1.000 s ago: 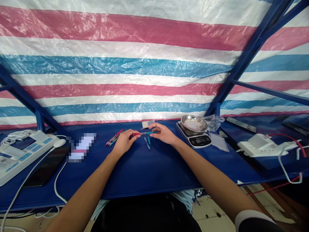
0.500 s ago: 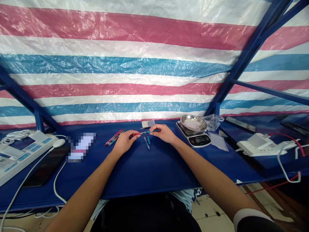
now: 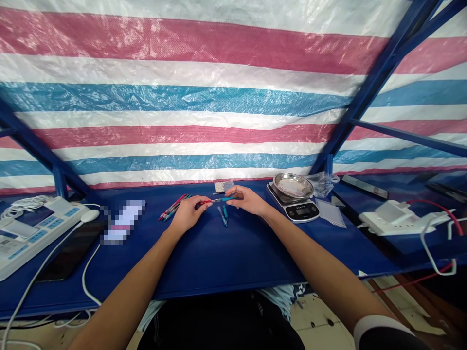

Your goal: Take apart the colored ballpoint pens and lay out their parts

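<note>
Presently, from my remote station, I note one pen (image 3: 218, 200) over the blue table (image 3: 233, 257), between two hands set apart. Its long axis runs left to right, nearly level: red end leftward, blue end rightward. The left hand (image 3: 190, 213) is pinched on the red end. The right hand (image 3: 250, 201) curls about the blue end; I cannot tell whether it grips. Two slim blue pieces (image 3: 224, 213) lie just nearer the wearer, converging that way.
</note>
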Demonstrator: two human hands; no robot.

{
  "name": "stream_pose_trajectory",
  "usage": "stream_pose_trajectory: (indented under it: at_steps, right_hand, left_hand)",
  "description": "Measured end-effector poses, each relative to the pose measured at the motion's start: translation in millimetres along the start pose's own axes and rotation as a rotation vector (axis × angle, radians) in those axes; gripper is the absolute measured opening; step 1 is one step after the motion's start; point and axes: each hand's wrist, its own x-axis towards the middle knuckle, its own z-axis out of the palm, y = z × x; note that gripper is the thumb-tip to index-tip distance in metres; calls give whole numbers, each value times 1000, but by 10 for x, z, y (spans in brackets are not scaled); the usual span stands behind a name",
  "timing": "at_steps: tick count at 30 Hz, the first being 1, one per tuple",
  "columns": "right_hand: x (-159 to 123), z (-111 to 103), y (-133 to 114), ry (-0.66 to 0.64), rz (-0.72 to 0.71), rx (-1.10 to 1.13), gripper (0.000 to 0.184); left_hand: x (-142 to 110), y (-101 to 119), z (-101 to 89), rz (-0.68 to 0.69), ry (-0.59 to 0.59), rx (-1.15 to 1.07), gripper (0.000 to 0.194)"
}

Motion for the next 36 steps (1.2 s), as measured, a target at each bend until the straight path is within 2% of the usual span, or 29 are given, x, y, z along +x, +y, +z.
stream_pose_trajectory:
  at_steps: [3,5,11,13,17,22,25,30,36]
  right_hand:
    - [-2,-12,3,-31,61,10,36]
    - [14,-32,28,11,62,6,36]
    - [113,-140,217,340,102,-19,39]
    - [128,-167,276,393,120,-77,36]
    - [125,-198,335,377,111,-198,28]
    - [121,-246,350,377,91,-260,27]
    - [116,-282,335,400,91,-317,26]
    - [72,-317,231,444,60,-582,16]
    - [20,-344,134,445,130,-845,8]
  left_hand:
    - [2,-7,-2,4,-3,2,34]
    - [3,-19,-10,-9,-3,16,34]
    - [-7,-83,-23,-83,29,88,33]
    - [-10,-92,-17,-90,36,106,29]
    - [-14,-87,5,-65,-2,118,27]
    - [-17,-93,31,-13,-73,112,24]
    - [-21,-104,42,20,-116,134,31]
    - [-39,-80,56,84,-181,198,47]
    - [-57,12,70,125,-227,254,42]
